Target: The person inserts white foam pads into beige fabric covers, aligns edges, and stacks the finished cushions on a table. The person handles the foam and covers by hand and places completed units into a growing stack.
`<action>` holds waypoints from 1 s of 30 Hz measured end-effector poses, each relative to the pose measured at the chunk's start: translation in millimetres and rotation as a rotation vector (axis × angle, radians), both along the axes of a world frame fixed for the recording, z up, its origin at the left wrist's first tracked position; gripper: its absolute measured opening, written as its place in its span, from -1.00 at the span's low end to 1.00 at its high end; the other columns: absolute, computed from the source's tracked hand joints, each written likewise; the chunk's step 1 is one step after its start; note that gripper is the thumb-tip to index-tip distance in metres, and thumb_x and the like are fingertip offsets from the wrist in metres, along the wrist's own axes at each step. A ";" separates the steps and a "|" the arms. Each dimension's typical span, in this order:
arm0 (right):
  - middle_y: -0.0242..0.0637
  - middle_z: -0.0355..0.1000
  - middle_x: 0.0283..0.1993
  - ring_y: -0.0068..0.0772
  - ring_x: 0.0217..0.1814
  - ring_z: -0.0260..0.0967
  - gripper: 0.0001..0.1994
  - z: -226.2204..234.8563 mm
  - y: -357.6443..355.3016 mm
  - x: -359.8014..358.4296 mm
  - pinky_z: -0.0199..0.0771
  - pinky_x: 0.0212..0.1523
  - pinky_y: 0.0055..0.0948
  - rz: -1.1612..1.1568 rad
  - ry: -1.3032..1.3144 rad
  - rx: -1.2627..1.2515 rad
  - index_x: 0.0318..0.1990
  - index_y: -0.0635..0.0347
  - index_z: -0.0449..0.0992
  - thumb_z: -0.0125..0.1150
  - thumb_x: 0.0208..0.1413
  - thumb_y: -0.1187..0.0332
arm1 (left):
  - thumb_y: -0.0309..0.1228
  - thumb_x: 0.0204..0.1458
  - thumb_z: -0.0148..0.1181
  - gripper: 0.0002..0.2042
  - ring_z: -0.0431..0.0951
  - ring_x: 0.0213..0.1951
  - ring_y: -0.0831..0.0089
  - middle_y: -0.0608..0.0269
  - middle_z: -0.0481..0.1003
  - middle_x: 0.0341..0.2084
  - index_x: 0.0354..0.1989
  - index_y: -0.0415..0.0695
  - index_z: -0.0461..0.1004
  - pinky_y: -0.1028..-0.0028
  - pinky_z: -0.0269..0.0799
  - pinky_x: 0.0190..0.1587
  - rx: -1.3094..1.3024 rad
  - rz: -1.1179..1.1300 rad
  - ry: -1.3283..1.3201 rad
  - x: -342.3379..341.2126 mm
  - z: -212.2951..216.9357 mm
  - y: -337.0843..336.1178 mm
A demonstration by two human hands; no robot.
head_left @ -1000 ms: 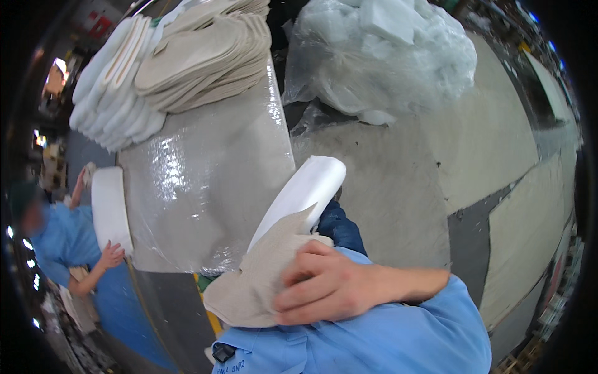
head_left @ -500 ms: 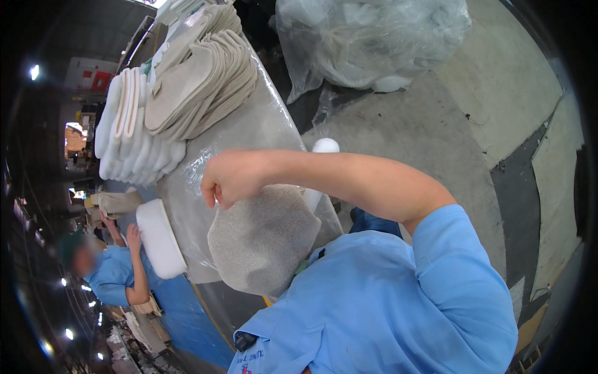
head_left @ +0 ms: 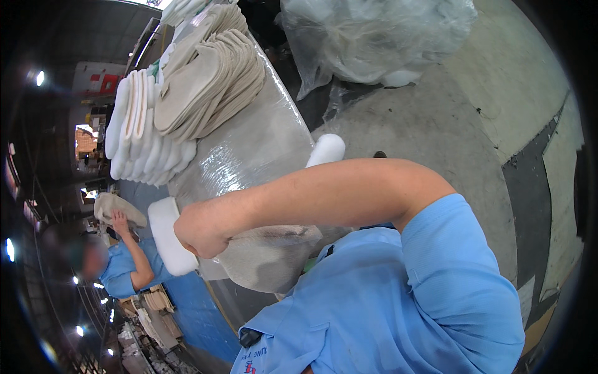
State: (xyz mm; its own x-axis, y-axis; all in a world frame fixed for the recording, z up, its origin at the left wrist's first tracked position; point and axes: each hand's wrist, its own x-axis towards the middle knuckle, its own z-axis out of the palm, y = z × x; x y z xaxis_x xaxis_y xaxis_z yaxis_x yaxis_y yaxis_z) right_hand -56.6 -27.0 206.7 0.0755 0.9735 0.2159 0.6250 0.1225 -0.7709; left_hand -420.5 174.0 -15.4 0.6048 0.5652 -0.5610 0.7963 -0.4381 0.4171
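Note:
My right hand [head_left: 202, 230] reaches across from the right with its fingers curled into a fist, back of the hand up. What the fingers hold, if anything, is hidden. Under my right forearm and beside that hand lies a grey-beige fabric cover [head_left: 265, 268], close to my chest; the forearm hides its upper part. Just past my knuckles is a white padded slab [head_left: 165, 234] at the table's end. A white padded roll [head_left: 327, 149] pokes out beyond my forearm. My left hand does not show.
A plastic-wrapped table [head_left: 261, 140] carries stacked beige covers [head_left: 212, 87] and white pads [head_left: 149, 149]. Beyond it on the floor sits a clear plastic bag [head_left: 380, 43] of white stuffing. A co-worker [head_left: 134, 268] stands at left, one hand on a beige piece [head_left: 115, 209].
My right hand has moved left and nearer to me, from the cover's far edge to beside the white slab. More of the white roll shows. The co-worker's hand has shifted to the beige piece.

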 end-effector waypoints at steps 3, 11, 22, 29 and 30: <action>-0.03 0.69 -0.19 -0.02 -0.12 0.67 -0.73 -7.2 2.1 3.8 0.65 -0.17 -0.18 0.030 0.029 0.011 -0.21 0.23 0.75 0.21 -0.06 0.59 | -0.61 0.17 0.13 -0.52 0.51 0.29 -0.06 -0.06 0.55 0.24 0.28 -0.04 0.56 0.13 0.38 0.37 -0.003 0.003 0.009 -0.6 0.2 0.1; -0.23 0.59 -0.24 -0.09 -0.12 0.54 -0.77 -41.9 -99.8 15.3 0.52 -0.06 -0.13 -0.009 0.327 0.356 -0.16 0.15 0.71 0.26 0.04 0.60 | -0.63 0.18 0.09 -0.52 0.51 0.29 -0.07 -0.05 0.55 0.24 0.28 -0.03 0.57 0.12 0.37 0.39 -0.034 -0.011 -0.008 12.1 -9.6 5.2; -0.37 0.42 -0.20 -0.21 -0.09 0.39 -0.83 -43.4 -177.8 -56.7 0.44 -0.07 -0.23 -0.139 0.030 0.648 -0.19 0.09 0.57 0.34 0.04 0.35 | -0.67 0.20 0.03 -0.50 0.50 0.30 -0.07 -0.04 0.55 0.24 0.28 -0.01 0.57 0.11 0.36 0.40 0.327 -0.678 -0.236 170.7 71.1 75.8; -0.39 0.42 -0.22 -0.25 -0.13 0.37 -0.80 -51.0 -182.8 -86.8 0.43 -0.09 -0.25 -0.191 0.160 0.679 -0.16 0.16 0.58 0.29 0.10 0.31 | -0.69 0.04 0.17 -0.54 0.13 0.57 -0.01 0.17 0.24 0.52 0.10 0.04 0.60 -0.08 0.04 0.59 -0.003 -1.763 -0.446 318.5 185.6 -156.4; -0.39 0.41 -0.22 -0.25 -0.14 0.37 -0.80 -50.7 -182.8 -87.7 0.43 -0.08 -0.25 -0.186 0.158 0.689 -0.16 0.16 0.58 0.28 0.09 0.31 | -0.66 0.03 0.20 -0.61 0.13 0.57 -0.02 0.18 0.28 0.48 0.02 0.02 0.59 -0.09 0.04 0.59 -0.042 -1.819 -0.455 320.2 179.4 -162.6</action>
State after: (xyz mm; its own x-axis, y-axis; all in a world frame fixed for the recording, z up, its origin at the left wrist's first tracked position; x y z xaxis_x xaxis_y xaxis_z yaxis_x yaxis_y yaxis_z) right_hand -144.3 -209.8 156.0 0.3072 0.5887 0.7477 0.5704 0.5151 -0.6398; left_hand -100.3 11.4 164.0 0.4595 -0.8655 -0.1995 -0.7319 -0.4962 0.4669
